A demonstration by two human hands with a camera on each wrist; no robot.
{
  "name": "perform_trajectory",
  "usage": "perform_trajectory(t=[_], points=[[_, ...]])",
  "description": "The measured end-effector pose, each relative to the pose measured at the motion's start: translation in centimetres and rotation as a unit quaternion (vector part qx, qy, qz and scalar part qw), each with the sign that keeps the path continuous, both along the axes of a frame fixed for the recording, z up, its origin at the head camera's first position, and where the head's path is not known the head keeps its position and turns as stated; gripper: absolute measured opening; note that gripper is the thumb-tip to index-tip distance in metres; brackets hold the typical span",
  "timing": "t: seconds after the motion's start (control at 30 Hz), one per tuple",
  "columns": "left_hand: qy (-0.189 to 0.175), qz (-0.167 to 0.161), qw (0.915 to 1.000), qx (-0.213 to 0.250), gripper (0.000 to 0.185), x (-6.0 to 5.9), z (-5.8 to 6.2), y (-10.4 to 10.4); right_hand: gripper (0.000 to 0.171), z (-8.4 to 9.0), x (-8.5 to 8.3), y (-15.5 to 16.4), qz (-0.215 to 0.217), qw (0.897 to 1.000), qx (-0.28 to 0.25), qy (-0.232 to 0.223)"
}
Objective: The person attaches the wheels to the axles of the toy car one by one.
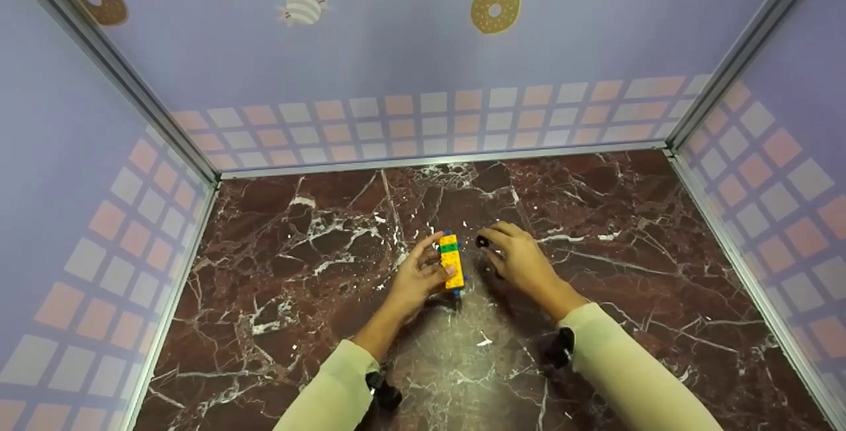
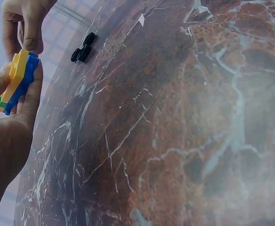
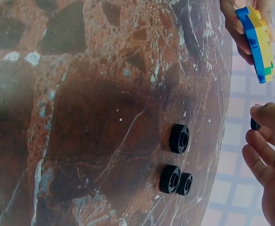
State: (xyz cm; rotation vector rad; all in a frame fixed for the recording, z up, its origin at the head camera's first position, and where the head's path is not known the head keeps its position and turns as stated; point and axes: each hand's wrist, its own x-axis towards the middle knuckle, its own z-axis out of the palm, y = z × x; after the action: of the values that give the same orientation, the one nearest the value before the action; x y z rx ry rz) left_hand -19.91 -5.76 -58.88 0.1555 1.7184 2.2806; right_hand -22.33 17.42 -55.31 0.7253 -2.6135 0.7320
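- My left hand point(image 1: 413, 279) grips the yellow-and-blue brick stack point(image 1: 452, 260) above the table point(image 1: 277, 266).
- My right hand point(image 1: 522, 260) pinches a black wheel point(image 1: 482, 242).
- Three loose wheels point(image 3: 177, 162) lie on the marble.

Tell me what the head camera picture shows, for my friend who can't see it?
A person's left hand holds up a yellow, green and blue toy brick stack, while the right hand pinches a small black wheel beside it. Both are above a dark red marble tabletop, walled by pastel panels with donut pictures.

Bare marble tabletop point(image 1: 277, 272) is lying open all around; only three black wheels point(image 3: 177, 162) are sitting loose, and walls point(image 1: 79, 173) are closing three sides.
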Motion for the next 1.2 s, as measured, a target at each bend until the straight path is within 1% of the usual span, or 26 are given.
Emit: perform_trajectory(t=[0.23, 0.43, 0.63, 0.77, 0.93, 1.2], points=[[0.004, -0.01, 0.9999, 0.01, 0.079, 0.0, 0.0, 0.1, 0.026, 0.2, 0.1, -0.4, 0.025, 0.999, -0.027, 0.023], [0.004, -0.01, 0.9998, 0.015, 0.078, 0.1, -0.1, 0.1, 0.027, 0.2, 0.0, -0.8, 0.039, 0.998, -0.032, 0.041], [0.004, -0.012, 0.9998, 0.018, 0.078, 0.2, -0.1, 0.2, 0.032, 0.4, 0.0, -1.2, 0.048, 0.998, -0.026, 0.026], [0.002, -0.013, 0.9998, 0.015, 0.077, 0.1, 0.0, 0.2, 0.032, 0.4, 0.0, -1.5, 0.054, 0.998, -0.021, 0.016], [-0.001, -0.011, 0.9999, 0.013, 0.076, 0.1, 0.1, 0.2, 0.03, 0.4, -0.1, -1.7, 0.062, 0.998, -0.027, 0.019], [-0.005, -0.019, 0.9997, 0.012, 0.073, 0.3, 0.1, 0.2, 0.03, 0.5, 0.2, -2.1, 0.072, 0.996, -0.042, 0.028]])
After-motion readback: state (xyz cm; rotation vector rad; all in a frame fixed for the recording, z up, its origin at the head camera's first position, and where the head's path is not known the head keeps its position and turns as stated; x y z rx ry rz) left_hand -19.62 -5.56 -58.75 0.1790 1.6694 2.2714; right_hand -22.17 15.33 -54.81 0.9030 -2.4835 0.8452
